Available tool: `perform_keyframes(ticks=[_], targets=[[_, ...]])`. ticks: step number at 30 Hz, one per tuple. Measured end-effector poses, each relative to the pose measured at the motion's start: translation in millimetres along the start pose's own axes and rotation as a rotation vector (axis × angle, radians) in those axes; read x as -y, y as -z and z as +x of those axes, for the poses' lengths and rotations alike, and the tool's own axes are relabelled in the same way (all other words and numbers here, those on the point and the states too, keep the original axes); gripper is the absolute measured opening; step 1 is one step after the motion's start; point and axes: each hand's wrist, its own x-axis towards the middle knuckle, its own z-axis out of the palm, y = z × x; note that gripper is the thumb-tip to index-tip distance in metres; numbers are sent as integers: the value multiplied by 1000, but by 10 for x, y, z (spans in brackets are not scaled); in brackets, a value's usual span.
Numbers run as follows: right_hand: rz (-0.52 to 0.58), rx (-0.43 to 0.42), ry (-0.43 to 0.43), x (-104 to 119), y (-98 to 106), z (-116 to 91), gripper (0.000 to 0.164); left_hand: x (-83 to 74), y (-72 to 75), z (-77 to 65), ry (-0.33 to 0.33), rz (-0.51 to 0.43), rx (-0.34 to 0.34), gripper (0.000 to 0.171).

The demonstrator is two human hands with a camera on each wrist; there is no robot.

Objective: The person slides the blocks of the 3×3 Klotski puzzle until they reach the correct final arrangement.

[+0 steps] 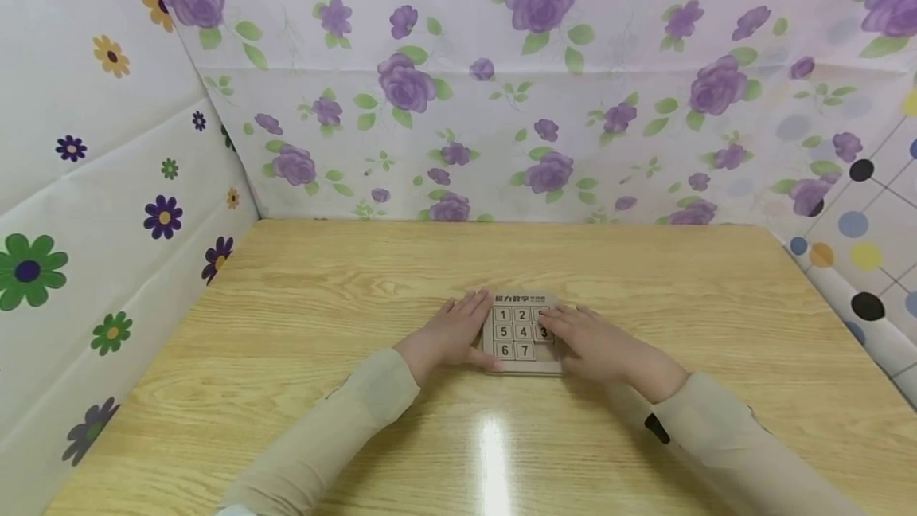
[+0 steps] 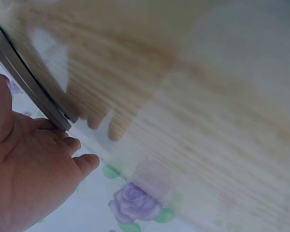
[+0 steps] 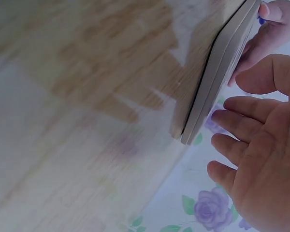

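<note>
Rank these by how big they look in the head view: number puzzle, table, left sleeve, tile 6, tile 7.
1. Table
2. Left sleeve
3. Number puzzle
4. Tile 6 and tile 7: they look alike, so unranked.

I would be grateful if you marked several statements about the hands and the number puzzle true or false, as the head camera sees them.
1. The left hand is at the left side of the puzzle. True.
2. The top-left place is vacant. False: tile 1 fills it; the gap is at the lower right.
3. Tile 7 is directly right of tile 6. True.
4. Only one hand is at the puzzle. False: the right hand is at its right side.
</note>
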Motion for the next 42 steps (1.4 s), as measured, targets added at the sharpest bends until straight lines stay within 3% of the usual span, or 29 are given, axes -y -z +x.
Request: perform_keyframes(ticks=[9, 19, 30, 42], targets=[[-52, 16, 49, 121, 1, -104, 56, 3, -11, 10, 2, 0, 1, 114], [-23, 24, 45, 158, 15, -154, 58, 13, -31, 18, -4, -6, 0, 114], [-15, -12, 38, 98, -14, -102, 58, 6, -11, 21, 2, -3, 1, 113], [-45, 7, 125, 244, -49, -64, 57, 0, 0, 3, 1, 8, -1, 114]])
